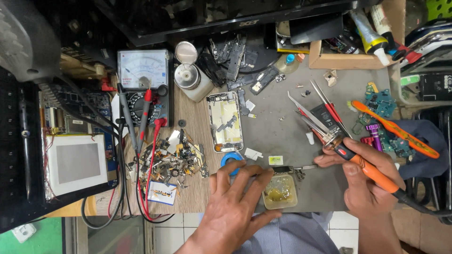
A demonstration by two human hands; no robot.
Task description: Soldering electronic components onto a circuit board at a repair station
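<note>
Our right hand [365, 171] grips the orange soldering iron [372, 171]. The iron's tip points left at the little part [282, 170]. Our left hand [235, 200] lies spread open, holding nothing, just beside that part.

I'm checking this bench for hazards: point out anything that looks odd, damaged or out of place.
The phone frame lies gutted, back open. Beside it a loose heap of small salvaged parts sprawls across the wooden bench. The right hand grips an orange-handled soldering iron; the left hand rests flat beside the small yellowish tub.
</note>
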